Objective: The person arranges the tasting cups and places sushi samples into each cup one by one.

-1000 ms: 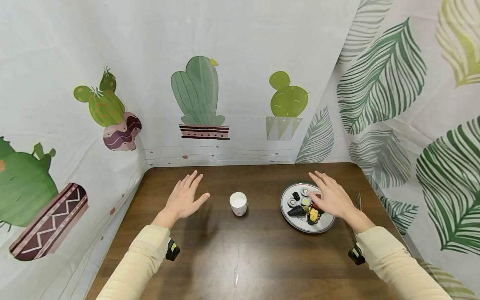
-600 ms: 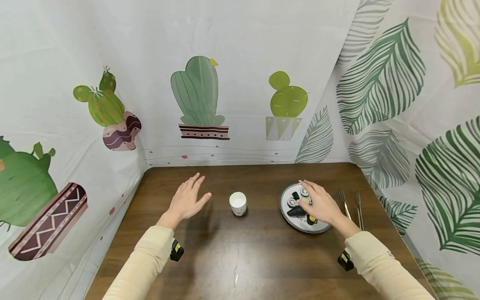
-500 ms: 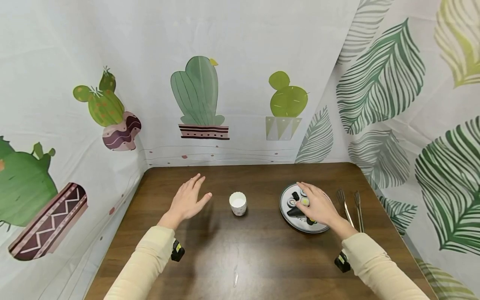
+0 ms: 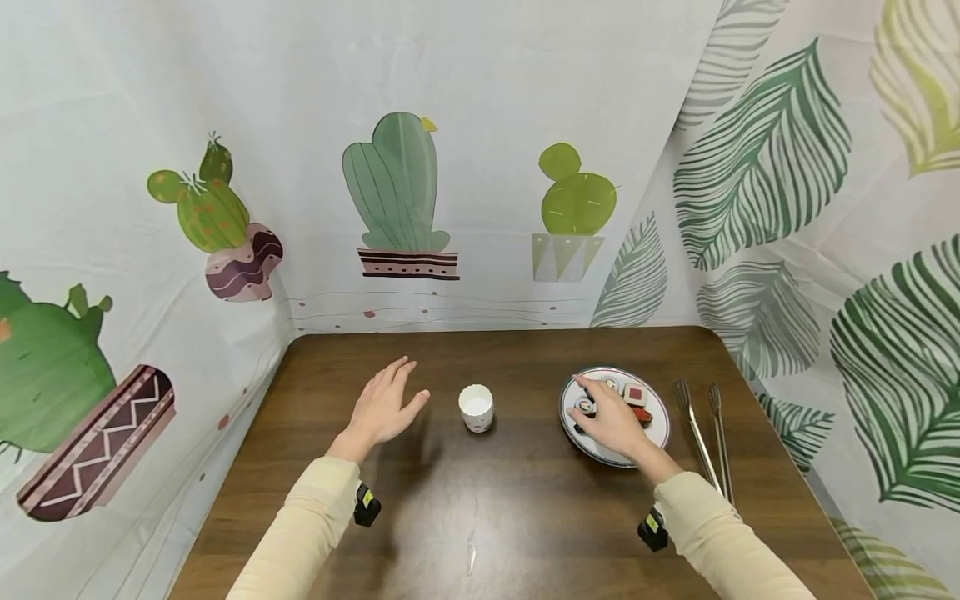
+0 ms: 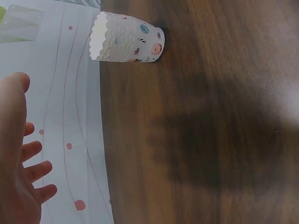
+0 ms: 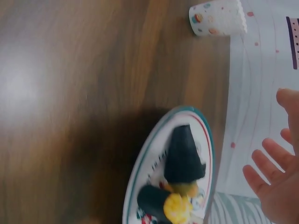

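My left hand (image 4: pixel 382 408) is held over the table with its fingers extended and the thumb apart, holding nothing. To its right stands a white paper cup (image 4: pixel 477 408) with a scalloped rim, also upright in both wrist views. My right hand (image 4: pixel 611 421) hovers above a round white plate (image 4: pixel 663 435) of sushi, fingers loosely extended and touching nothing. It covers part of the food in the head view. The right wrist view shows a dark cone-shaped hand roll (image 6: pixel 182 156) and a yellow-topped roll (image 6: pixel 176 208). A square piece with a red centre (image 4: pixel 634 394) lies near the plate's far edge.
Two long silver forks (image 4: pixel 701 440) lie side by side right of the plate. The brown wooden table (image 4: pixel 480 517) ends at white cloths with cactus and leaf prints behind and on both sides. A camera is strapped at each wrist.
My right hand has moved left across the plate, uncovering the forks and the square and red-topped pieces. My left hand has drifted slightly right and nearer. Cup and plate have stayed put.
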Demonstrator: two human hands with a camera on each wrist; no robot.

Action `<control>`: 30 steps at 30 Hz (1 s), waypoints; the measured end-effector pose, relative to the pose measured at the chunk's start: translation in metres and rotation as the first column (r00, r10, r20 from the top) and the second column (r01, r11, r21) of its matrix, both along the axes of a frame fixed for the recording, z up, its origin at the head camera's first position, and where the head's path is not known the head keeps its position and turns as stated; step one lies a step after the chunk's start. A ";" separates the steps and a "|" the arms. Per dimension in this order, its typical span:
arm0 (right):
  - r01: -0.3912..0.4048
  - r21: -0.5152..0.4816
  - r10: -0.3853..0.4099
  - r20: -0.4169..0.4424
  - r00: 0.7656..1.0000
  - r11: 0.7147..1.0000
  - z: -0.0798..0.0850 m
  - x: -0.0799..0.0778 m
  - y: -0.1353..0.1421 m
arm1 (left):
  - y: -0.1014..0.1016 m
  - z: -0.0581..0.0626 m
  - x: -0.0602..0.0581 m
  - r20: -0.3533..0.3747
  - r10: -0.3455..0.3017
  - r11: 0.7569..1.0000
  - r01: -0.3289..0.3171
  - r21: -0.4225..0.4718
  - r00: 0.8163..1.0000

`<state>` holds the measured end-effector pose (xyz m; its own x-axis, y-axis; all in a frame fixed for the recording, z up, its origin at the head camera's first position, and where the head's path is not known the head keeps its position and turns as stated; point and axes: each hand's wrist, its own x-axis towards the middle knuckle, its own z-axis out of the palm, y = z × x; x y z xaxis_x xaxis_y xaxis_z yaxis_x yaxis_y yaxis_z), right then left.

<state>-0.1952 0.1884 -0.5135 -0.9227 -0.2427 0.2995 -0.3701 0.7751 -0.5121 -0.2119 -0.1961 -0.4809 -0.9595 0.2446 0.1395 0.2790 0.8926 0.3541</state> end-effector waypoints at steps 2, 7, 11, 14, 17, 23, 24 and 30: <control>-0.002 -0.026 0.002 0.004 1.000 1.000 -0.002 0.000 -0.007 | 0.000 -0.002 0.000 -0.002 0.011 1.000 -0.011 0.008 1.000; 0.009 -0.035 -0.007 0.066 0.998 0.999 -0.007 0.000 -0.020 | 0.001 -0.007 0.000 -0.013 0.022 0.999 -0.021 0.038 1.000; 0.011 -0.034 -0.007 0.116 0.993 0.999 -0.009 0.000 -0.027 | 0.001 -0.010 0.000 0.000 0.026 0.999 -0.026 0.048 1.000; -0.009 -0.060 0.016 0.111 0.994 0.998 -0.010 0.000 -0.032 | 0.002 -0.012 0.000 0.007 0.027 0.998 -0.027 0.049 1.000; -0.026 -0.075 0.032 0.084 0.996 0.997 -0.012 0.000 -0.037 | 0.003 -0.014 0.000 0.017 0.030 0.998 -0.031 0.058 0.999; -0.037 -0.079 0.044 0.083 0.996 0.996 -0.020 -0.001 -0.049 | 0.007 -0.019 0.000 0.022 0.036 0.996 -0.037 0.080 0.999; -0.038 -0.084 0.045 0.086 0.995 0.996 -0.021 -0.001 -0.051 | 0.007 -0.019 0.000 0.021 0.035 0.996 -0.037 0.085 0.999; -0.041 -0.115 0.051 0.091 0.995 0.993 -0.029 -0.002 -0.063 | 0.013 -0.023 0.001 0.037 0.043 0.993 -0.046 0.105 0.998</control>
<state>-0.1969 0.1254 -0.5426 -0.9367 -0.2551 0.2400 -0.3502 0.6939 -0.6291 -0.2108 -0.1828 -0.5043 -0.9738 0.1870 0.1293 0.2259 0.8609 0.4559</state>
